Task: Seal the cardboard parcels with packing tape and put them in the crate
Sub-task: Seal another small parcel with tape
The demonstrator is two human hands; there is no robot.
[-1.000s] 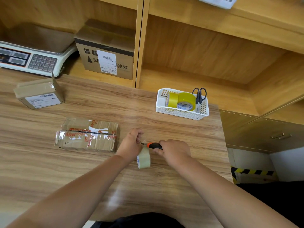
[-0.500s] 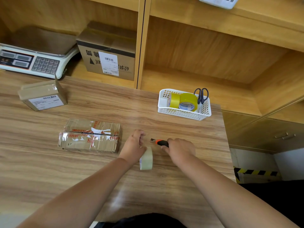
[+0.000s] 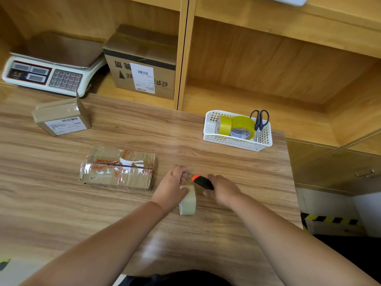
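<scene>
A flat cardboard parcel [image 3: 117,169], crumpled and wrapped in printed tape, lies on the wooden table [image 3: 103,213] left of my hands. My left hand [image 3: 172,187] holds a roll of clear packing tape [image 3: 188,202] upright on the table and pinches its pulled-out end. My right hand [image 3: 221,189] grips a utility knife [image 3: 201,181] with a black handle and orange tip, its tip at the tape end by my left fingers. A smaller parcel [image 3: 61,117] with a shipping label sits at the far left.
A white basket [image 3: 237,141] at the back right holds yellow tape rolls [image 3: 237,125] and scissors [image 3: 260,118]. A weighing scale [image 3: 47,69] and a labelled carton [image 3: 142,65] stand in the shelf behind. The table's right edge drops off past the basket.
The knife tip was drawn away from my left fingers half a second ago and is now back at the tape end. The roll and parcels stay in place.
</scene>
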